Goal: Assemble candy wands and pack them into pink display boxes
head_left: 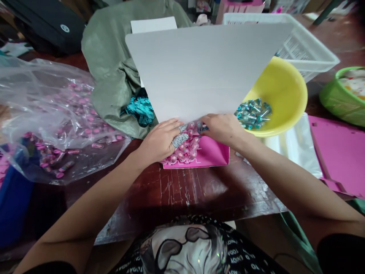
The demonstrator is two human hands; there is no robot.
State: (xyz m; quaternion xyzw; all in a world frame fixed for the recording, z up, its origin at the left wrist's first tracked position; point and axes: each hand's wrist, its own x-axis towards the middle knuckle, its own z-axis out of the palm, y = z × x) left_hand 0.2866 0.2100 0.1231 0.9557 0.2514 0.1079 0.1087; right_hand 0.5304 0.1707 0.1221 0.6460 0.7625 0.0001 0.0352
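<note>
A pink box (212,152) with its tall white lid (196,72) raised lies on the table in front of me. Clustered in its left part are shiny pink bead-like pieces (186,148). My left hand (161,140) rests over them at the box's left side, fingers stretched out, with silvery glitter wraps (180,140) on the thumb and a finger. Inside the box's back part, the fingers of my right hand (222,127) are closed around small clear-and-blue pieces (202,127), partly hidden by the fingers.
At right, a yellow bowl (288,95) holds several small clear-and-teal pieces (255,114); a white basket (319,57) stands behind it. Pink panels (339,152) lie far right. On the left are a clear bag (34,106) of pink pieces and a grey-green bag (105,45) with teal shreds.
</note>
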